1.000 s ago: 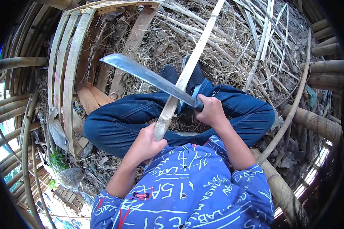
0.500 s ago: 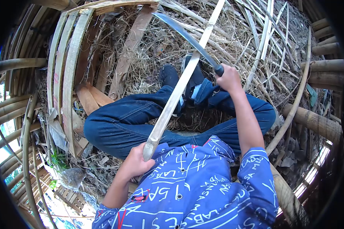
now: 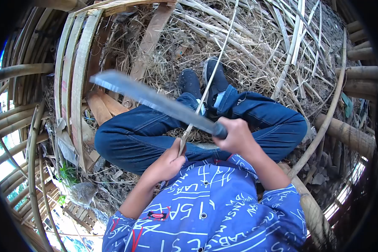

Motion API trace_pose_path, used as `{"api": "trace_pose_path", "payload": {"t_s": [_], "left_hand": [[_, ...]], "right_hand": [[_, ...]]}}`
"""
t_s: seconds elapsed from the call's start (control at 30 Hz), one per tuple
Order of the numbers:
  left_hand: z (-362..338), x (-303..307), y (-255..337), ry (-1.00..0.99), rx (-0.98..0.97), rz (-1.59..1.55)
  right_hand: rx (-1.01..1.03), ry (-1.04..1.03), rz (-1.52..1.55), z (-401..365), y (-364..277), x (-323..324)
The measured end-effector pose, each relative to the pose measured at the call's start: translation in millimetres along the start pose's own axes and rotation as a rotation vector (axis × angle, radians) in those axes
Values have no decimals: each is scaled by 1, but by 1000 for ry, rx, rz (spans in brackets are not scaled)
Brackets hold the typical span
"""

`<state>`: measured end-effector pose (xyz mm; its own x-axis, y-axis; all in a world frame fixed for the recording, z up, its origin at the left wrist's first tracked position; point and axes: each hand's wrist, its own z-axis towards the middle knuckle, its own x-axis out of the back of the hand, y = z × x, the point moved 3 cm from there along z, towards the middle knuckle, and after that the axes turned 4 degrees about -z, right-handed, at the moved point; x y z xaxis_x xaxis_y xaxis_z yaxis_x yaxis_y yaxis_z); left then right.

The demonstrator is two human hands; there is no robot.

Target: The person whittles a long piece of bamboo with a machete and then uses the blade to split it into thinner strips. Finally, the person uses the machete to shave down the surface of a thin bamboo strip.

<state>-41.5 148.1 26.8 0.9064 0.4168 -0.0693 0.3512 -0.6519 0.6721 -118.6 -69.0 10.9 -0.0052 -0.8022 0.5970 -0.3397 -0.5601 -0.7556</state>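
My right hand (image 3: 236, 135) grips the dark handle of a machete (image 3: 155, 102), whose long blade points up and left, slightly blurred, over my lap. The blade crosses above a bamboo strip (image 3: 216, 69) close to its near end. My left hand (image 3: 169, 161) is closed around that near end, in front of my shirt. The strip shows its narrow edge and runs up between my shoes to the top of the view.
I sit with legs crossed on ground covered in shavings (image 3: 159, 63). A slatted wooden crate (image 3: 77, 71) stands at left. Split bamboo pieces (image 3: 290, 46) lie at upper right. A thick bamboo pole (image 3: 348, 136) is on the right, and bamboo walls surround me.
The machete has come down towards my body, its blade swinging left and nearer. The bamboo strip has turned from its wide face to its edge, and my left hand has moved up and right.
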Motion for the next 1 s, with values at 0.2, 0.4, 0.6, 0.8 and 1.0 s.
{"api": "trace_pose_path", "payload": {"t_s": [0.2,0.4,0.6,0.8,1.0], "left_hand": [[8,-10,-7,130,-194,57],[8,-10,-7,127,-179,-51],[1,-4,5,120,-106,-53],[-4,-5,10,160,-101,-37],[-7,-4,11,165,-100,20]], "right_hand": [[43,-28,-189,-13,3,-14],[107,-2,-288,-5,6,-9],[138,9,-348,-1,2,-10],[143,28,-368,4,5,-5],[125,33,-408,8,11,1]]}}
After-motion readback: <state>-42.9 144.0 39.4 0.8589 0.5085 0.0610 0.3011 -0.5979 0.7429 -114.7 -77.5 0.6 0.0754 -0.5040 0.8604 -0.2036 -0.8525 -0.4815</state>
